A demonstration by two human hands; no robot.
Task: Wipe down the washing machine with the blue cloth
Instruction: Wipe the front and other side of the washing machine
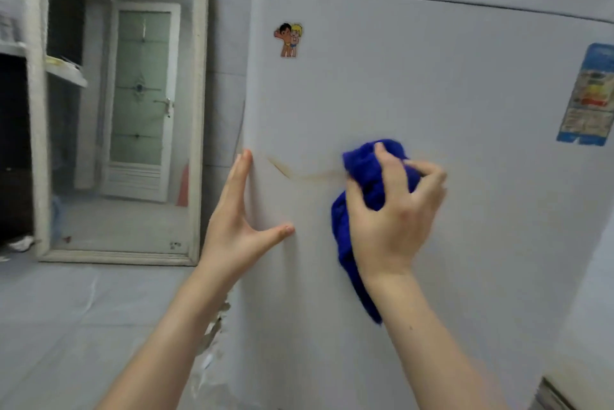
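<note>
The white washing machine (415, 84) fills the right of the view, its side panel facing me. A brownish streak (299, 173) runs across the panel at mid height. My right hand (392, 210) presses a bunched blue cloth (365, 160) against the panel at the right end of that streak; a tail of the cloth hangs down past my wrist. My left hand (239, 213) lies flat with fingers spread on the machine's left edge, holding nothing.
A cartoon sticker (289, 40) sits high on the panel and a blue energy label (586, 95) at its right edge. Left of the machine a doorway (196, 110) opens onto a tiled room with a glass door (141, 90). Grey floor tiles (66, 326) lie below.
</note>
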